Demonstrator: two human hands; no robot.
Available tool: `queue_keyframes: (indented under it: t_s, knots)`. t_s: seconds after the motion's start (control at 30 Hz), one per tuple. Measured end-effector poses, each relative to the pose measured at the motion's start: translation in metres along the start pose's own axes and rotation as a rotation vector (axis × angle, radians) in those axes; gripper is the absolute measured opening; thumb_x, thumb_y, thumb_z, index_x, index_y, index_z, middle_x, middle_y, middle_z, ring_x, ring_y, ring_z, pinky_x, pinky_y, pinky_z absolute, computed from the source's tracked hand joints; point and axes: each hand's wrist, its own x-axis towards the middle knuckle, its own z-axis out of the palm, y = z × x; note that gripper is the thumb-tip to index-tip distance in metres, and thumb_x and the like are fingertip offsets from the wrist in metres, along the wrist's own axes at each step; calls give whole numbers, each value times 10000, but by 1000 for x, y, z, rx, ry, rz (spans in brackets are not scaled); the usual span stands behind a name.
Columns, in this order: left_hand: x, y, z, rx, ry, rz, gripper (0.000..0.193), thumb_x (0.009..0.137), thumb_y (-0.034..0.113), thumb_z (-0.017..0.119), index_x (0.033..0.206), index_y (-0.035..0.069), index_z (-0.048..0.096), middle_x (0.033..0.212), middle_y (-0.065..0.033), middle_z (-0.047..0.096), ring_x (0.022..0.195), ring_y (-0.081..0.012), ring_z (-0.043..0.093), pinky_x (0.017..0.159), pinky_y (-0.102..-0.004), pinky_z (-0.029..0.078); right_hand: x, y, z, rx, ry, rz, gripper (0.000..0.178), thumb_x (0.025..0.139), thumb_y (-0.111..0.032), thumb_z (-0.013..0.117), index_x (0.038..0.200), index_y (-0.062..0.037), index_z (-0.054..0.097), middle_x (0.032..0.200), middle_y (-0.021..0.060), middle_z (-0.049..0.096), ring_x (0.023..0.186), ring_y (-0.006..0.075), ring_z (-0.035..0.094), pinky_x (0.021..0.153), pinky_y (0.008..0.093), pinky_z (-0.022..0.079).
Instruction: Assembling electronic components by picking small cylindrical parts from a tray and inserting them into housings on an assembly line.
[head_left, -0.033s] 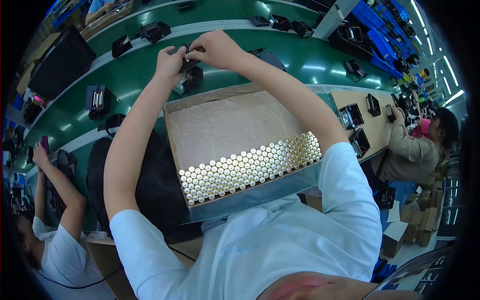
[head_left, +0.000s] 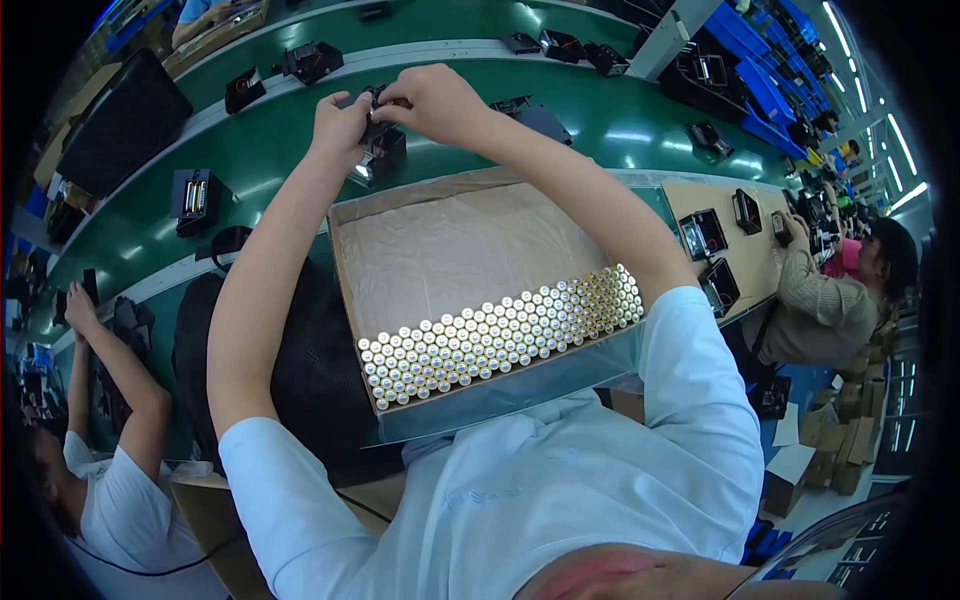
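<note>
Over the green bench, my left hand (head_left: 338, 128) is closed around a small black plastic case (head_left: 373, 101), mostly covered by the fingers. From the right, my right hand (head_left: 440, 102) comes against the same case with fingertips pinched; what lies between them is too small to make out. Just below the hands, another black case (head_left: 384, 160) rests on the bench. Between my forearms lies a shallow cardboard box (head_left: 346, 285) lined with brown paper. Packed rows of upright cylindrical batteries (head_left: 500, 335) fill its near side, their round ends showing.
At left stands a black case with batteries inside (head_left: 196, 198). More black cases (head_left: 312, 62) line the pale rail. A black bag (head_left: 320, 370) sits by my left arm. Co-workers sit at left (head_left: 130, 500) and right (head_left: 825, 300), the latter beside a board (head_left: 690, 200) holding black cases.
My right hand has shifted down very slightly, still at the black case. The left co-worker's held object looks black now instead of purple.
</note>
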Motion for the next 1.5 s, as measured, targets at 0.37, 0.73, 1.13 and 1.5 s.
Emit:
queue_keyframes:
  t_s: [0.37,0.73,1.13,1.5]
  knots:
    - [11,24,-16,-119,-37,-31,548,874,100,665,1310,-25,359,1136,-241,526,939,-309,613,711,-386,576,29,15,19,262,245,-54,230,851,-157,604,1008,-67,746,986,74,692,757,223,621,692,335,501]
    - [-5,29,-13,60,73,53,693,789,40,699,1362,9,310,1205,-269,482,993,-332,607,777,-426,561,78,15,34,242,67,-112,332,827,-165,609,1118,-41,712,1038,146,705,844,278,653,784,337,538]
    - [-10,46,-11,211,46,51,711,760,-62,668,1376,32,325,1196,-264,495,1010,-336,617,797,-436,551,76,8,42,637,-129,450,327,861,-144,672,1165,-24,686,912,132,688,699,203,656,663,289,555]
    - [-12,51,-13,353,44,118,663,764,-95,647,1349,48,370,1110,-225,554,900,-287,650,730,-400,561,69,4,39,612,-9,371,330,821,-77,736,1133,-4,658,841,113,670,651,164,638,584,261,550]
